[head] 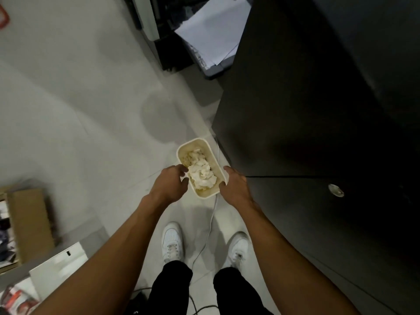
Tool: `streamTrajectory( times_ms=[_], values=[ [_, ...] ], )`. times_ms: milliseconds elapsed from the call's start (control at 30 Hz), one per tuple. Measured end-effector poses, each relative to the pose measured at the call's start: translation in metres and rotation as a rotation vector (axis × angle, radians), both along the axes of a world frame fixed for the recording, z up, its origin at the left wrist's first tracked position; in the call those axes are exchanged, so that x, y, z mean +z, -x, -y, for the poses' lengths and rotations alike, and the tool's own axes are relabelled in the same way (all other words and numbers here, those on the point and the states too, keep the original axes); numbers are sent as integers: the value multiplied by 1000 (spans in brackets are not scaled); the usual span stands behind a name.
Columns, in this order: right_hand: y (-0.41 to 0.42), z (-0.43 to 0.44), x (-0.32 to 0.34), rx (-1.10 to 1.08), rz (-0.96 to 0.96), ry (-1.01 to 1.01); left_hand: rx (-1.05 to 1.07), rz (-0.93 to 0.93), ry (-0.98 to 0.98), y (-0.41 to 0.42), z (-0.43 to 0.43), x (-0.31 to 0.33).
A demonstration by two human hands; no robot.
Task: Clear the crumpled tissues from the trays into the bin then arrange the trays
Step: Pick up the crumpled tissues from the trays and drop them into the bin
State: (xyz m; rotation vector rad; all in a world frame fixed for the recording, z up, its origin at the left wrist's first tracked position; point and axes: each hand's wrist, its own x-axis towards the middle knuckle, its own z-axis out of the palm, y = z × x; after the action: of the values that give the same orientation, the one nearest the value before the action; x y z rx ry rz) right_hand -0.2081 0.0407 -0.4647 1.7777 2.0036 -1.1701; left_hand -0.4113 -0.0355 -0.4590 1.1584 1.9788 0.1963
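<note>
A cream rectangular bin [194, 144] stands on the grey floor beside a dark cabinet, holding several crumpled white tissues [201, 172]. My left hand [169, 184] grips the bin's left rim, thumb over the edge. On the right rim, my right hand [234, 185] holds the bin with fingers curled over the edge. No trays are in view.
A tall dark cabinet [318, 110] fills the right side. A white cable [209, 226] runs along the floor between my white shoes [172, 242]. A cardboard box [29, 223] and white sheet sit at the left; a printer with paper [211, 32] stands ahead.
</note>
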Motion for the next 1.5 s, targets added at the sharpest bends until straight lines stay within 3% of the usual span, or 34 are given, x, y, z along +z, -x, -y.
streamTrajectory(
  times_ms=[333,733,1033,1500],
  values=[
    [0,23,196,-166,-169,-100,32,70,-191,-23,-6,194],
    [-52,41,386,-436,-356,-435,-70,204,-389,-80,-33,374],
    [-143,48,472,-589,-410,-643,-298,275,-531,-174,-62,454],
    [-335,57,522,-818,-338,-811,-520,390,-624,-377,-98,513]
  ],
)
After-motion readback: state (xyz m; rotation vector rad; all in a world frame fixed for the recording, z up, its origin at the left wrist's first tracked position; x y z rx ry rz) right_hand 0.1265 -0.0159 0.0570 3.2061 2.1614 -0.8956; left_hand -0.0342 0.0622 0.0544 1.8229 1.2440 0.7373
